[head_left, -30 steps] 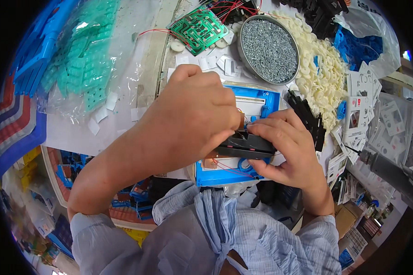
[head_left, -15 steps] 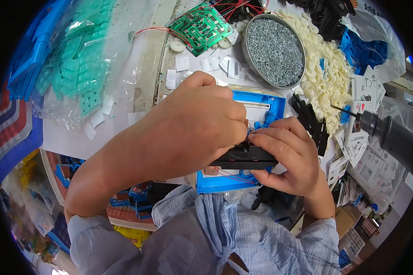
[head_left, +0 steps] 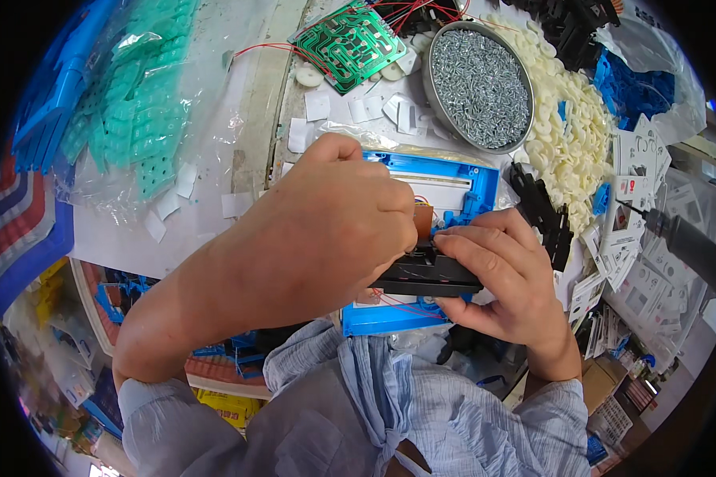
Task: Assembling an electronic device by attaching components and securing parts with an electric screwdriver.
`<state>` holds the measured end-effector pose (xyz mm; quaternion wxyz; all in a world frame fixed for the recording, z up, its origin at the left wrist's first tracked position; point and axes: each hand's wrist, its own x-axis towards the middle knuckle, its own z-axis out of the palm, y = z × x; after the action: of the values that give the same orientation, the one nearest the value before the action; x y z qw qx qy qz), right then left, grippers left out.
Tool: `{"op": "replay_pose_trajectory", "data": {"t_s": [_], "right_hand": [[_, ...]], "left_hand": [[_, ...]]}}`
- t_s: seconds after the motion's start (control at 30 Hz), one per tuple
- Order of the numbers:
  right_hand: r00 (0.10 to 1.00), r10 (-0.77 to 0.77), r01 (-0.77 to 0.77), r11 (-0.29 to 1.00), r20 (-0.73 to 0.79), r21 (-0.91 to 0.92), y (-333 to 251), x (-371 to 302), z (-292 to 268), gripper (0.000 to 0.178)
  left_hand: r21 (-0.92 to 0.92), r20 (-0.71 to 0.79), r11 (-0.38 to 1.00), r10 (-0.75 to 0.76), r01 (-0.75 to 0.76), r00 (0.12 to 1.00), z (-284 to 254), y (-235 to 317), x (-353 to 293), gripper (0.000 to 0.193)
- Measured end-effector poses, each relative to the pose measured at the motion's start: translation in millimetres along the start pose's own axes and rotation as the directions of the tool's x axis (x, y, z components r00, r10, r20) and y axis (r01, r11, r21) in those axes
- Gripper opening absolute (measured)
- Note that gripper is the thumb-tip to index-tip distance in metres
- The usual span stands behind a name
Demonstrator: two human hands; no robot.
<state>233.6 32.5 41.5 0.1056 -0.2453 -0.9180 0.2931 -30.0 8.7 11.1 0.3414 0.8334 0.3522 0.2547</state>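
My right hand [head_left: 505, 274] grips the right end of a long black plastic part [head_left: 429, 278], with fingers on top and thumb below. The part lies across a blue plastic housing [head_left: 382, 319], whose far rim and inner posts show beyond it. My left hand [head_left: 346, 211] is closed in a fist over the part's left end; its fingertips are hidden, so whatever they pinch cannot be made out. Between the hands a small brown board [head_left: 424, 221] shows inside the housing. Thin red wires [head_left: 402, 304] run under the black part.
A round metal bowl of screws [head_left: 480, 86] stands beyond the housing, beside a heap of cream plastic pieces [head_left: 569, 115]. A green circuit board [head_left: 348, 46] lies at the back. Bagged teal parts [head_left: 139, 103] are at left. A dark power screwdriver [head_left: 684, 238] juts in from the right.
My left hand has shifted slightly left, uncovering more of the blue housing and the brown board. The screwdriver at right has swung a little away. My right hand keeps its grip.
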Motion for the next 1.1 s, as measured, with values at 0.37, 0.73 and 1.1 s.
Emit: {"op": "replay_pose_trajectory", "data": {"t_s": [0.37,0.73,1.1], "right_hand": [[0.999,-0.011,0.01,1.0,-0.04,-0.024,-1,-2,4,0.058],[0.998,-0.001,0.001,1.0,-0.055,-0.008,0,-4,7,0.058],[0.999,-0.003,0.004,1.0,-0.036,0.012,2,-1,6,0.055]], "left_hand": [[0.174,-0.122,0.962,-0.189,0.209,0.974,20,38,-21,0.036],[0.206,-0.131,0.958,-0.177,0.201,0.976,21,37,-18,0.034],[-0.03,-0.07,0.99,-0.14,0.138,0.988,6,15,-15,0.023]]}}
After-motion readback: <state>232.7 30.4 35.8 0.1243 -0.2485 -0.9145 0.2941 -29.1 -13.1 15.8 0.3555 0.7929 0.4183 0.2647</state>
